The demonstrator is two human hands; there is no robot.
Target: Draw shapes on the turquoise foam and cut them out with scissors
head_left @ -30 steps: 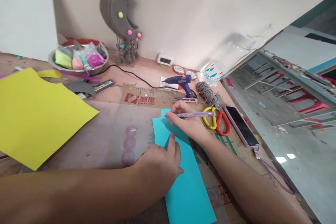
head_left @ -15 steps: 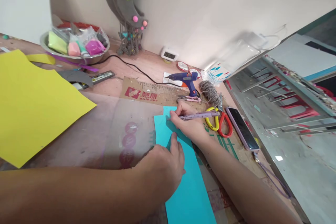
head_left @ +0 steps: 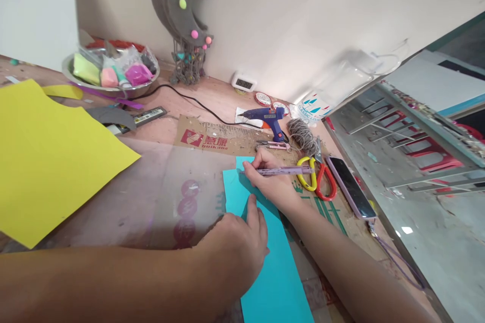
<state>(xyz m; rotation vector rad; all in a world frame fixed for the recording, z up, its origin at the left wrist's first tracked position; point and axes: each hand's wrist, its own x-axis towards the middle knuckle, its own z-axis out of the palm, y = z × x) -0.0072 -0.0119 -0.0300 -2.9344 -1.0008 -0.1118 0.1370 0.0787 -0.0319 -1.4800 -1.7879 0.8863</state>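
A long strip of turquoise paper (head_left: 278, 277) lies on the work surface in front of me, with a step cut into its far end. My right hand (head_left: 265, 176) grips a slim purple pen (head_left: 290, 170), its tip at the paper near the upper left edge. Just below, my left hand (head_left: 240, 242) lies on the paper with its fingers stretched out, pressing it flat; the thumb is mostly hidden. Behind my right hand are scissors (head_left: 326, 184) with one yellow and one red handle.
Yellow paper (head_left: 60, 161) spreads at the left. Behind are a metal bowl (head_left: 109, 92) of clay bags, a blue glue gun (head_left: 271, 118), grey yarn (head_left: 303, 136) and a small clock (head_left: 243, 82). A phone (head_left: 351, 186) lies near the right table edge. A grey moon ornament (head_left: 182, 5) hangs at the wall.
The view has shifted slightly, so things sit a little lower. My right hand and the pen have moved slightly along the paper; the left hand stays on it.
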